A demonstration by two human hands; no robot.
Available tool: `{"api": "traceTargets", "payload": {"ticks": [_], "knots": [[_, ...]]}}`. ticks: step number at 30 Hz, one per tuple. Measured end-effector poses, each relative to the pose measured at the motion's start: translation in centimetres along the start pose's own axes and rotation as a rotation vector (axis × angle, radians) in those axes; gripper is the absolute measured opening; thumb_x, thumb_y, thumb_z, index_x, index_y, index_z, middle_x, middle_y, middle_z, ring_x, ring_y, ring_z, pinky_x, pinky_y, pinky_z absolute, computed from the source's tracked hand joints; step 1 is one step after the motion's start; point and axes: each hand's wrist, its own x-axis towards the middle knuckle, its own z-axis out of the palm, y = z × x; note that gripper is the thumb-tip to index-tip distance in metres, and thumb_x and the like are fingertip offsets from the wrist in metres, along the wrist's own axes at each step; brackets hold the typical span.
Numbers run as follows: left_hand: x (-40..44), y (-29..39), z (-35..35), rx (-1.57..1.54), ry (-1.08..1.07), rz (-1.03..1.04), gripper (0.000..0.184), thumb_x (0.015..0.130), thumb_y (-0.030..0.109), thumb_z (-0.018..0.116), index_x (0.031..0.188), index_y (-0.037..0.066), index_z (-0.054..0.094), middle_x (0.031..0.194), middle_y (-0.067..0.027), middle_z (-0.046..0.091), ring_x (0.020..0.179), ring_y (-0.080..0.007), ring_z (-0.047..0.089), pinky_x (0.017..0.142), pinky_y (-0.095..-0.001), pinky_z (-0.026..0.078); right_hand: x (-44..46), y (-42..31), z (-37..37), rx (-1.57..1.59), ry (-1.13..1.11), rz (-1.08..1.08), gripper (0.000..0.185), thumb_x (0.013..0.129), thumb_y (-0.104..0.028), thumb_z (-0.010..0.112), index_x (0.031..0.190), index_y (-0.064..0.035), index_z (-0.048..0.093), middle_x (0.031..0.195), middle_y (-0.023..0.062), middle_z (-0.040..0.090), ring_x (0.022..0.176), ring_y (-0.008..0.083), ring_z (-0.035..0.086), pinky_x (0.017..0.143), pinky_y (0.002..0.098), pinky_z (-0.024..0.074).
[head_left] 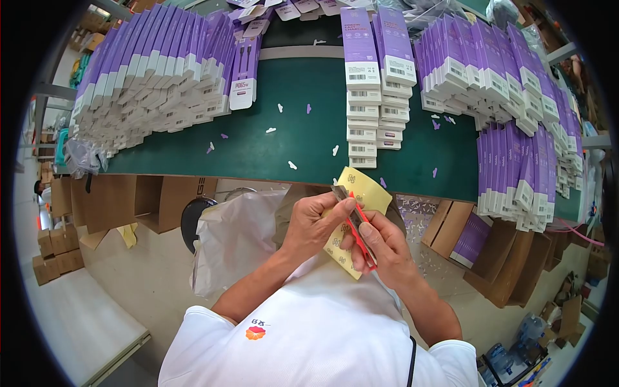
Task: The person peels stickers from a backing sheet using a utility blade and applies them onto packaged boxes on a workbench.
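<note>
Above my lap, just off the table's front edge, both hands meet around a red utility knife. My right hand is closed on its red body. With fingers pinched together, my left hand holds the upper end, near the grey blade part. A yellow sheet with small printed marks lies behind and under the knife, between the hands; which fingers hold it is hidden.
Purple and white boxes are stacked at the left of the green table. More stacks stand at centre and right. Small cut-outs lie scattered. Cardboard boxes and a white bag are below.
</note>
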Motion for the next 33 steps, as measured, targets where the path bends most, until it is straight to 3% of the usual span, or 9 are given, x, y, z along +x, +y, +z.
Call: {"api": "traceTargets", "payload": {"ticks": [5,11,14,17,20,23,26,29,33], "knots": [[-0.3,0.8,-0.3,0.06,0.022,0.038,0.033,0.114,0.03,0.071,0.108,0.001,0.085,0.088,0.0024,0.077,0.079,-0.0019,0.06,0.066,-0.0253,0.051,0.0,-0.2,-0.6,0.029,-0.046,0.053,0.038,0.122,-0.022,0.049,0.147,0.0055,0.054,0.115,0.0124,0.075,0.083,0.0117,0.071,0.077,0.0287,0.0608],[-0.9,0.9,-0.2,0.063,0.004,0.033,0.035,0.114,0.032,0.071,0.108,0.0,0.084,0.086,0.0023,0.077,0.078,-0.0016,0.059,0.066,-0.0256,0.05,-0.4,0.8,-0.8,-0.18,-0.022,-0.049,0.039,0.121,-0.033,0.053,0.138,0.0023,0.058,0.1,0.0061,0.074,0.07,0.0066,0.062,0.058,0.0231,0.0485],[-1.2,0.3,0.3,0.026,0.05,0.047,0.038,0.114,0.033,0.073,0.095,0.0,0.079,0.076,0.0049,0.067,0.07,-0.0006,0.05,0.057,-0.0242,0.041,-0.6,1.0,0.0,-0.17,0.028,-0.049,0.036,0.121,-0.035,0.053,0.13,-0.001,0.059,0.094,0.0029,0.07,0.066,0.0041,0.055,0.054,0.0217,0.0409],[-1.3,0.3,0.5,0.049,0.056,0.071,0.038,0.114,0.033,0.072,0.096,0.0,0.079,0.075,0.0054,0.066,0.069,-0.0005,0.049,0.057,-0.024,0.041,-0.7,1.3,0.2,-0.177,0.05,-0.03,0.025,0.122,-0.026,0.051,0.126,-0.0023,0.058,0.096,0.0014,0.069,0.065,0.0028,0.055,0.056,0.0214,0.0436],[-1.4,0.0,0.1,0.047,0.016,0.021,0.035,0.114,0.033,0.072,0.106,0.001,0.084,0.079,0.0045,0.071,0.073,-0.0013,0.053,0.061,-0.0259,0.045,-0.8,1.8,0.0,-0.188,0.065,-0.028,0.027,0.122,-0.028,0.051,0.126,-0.0026,0.058,0.096,0.002,0.069,0.064,0.0035,0.056,0.054,0.0215,0.0444],[-1.0,-0.9,-0.6,0.096,0.005,-0.05,0.038,0.113,0.036,0.072,0.101,0.001,0.084,0.075,0.0049,0.068,0.07,-0.0018,0.051,0.059,-0.0267,0.043,-0.6,1.4,0.2,-0.075,0.056,0.075,0.03,0.122,-0.029,0.05,0.128,-0.0015,0.058,0.1,0.0045,0.072,0.066,0.0061,0.063,0.056,0.0222,0.0513],[-0.9,-0.6,-0.2,0.029,0.027,-0.057,0.041,0.114,0.033,0.071,0.091,0.0,0.08,0.072,0.0061,0.065,0.067,-0.0006,0.049,0.055,-0.0253,0.038,-0.4,0.6,-0.6,0.014,-0.013,0.168,0.034,0.122,-0.029,0.048,0.134,0.0014,0.058,0.105,0.0096,0.075,0.072,0.0111,0.071,0.062,0.0255,0.0602],[-0.7,-0.2,-0.6,0.072,0.012,-0.073,0.045,0.113,0.04,0.072,0.092,0.001,0.082,0.072,0.0047,0.066,0.068,-0.0024,0.051,0.056,-0.0279,0.041,-0.4,0.5,-1.5,0.116,-0.074,0.202,0.04,0.122,-0.027,0.049,0.144,0.0051,0.056,0.114,0.0148,0.076,0.084,0.0154,0.077,0.073,0.0292,0.0656],[-0.8,-0.9,-0.4,0.057,0.022,-0.081,0.045,0.113,0.04,0.072,0.091,0.001,0.082,0.072,0.0046,0.066,0.067,-0.0024,0.051,0.056,-0.028,0.041,-1.0,-0.4,-0.8,0.077,-0.027,0.237,0.043,0.122,-0.026,0.049,0.148,0.007,0.054,0.121,0.0165,0.074,0.098,0.0176,0.078,0.085,0.033,0.0665]]}}
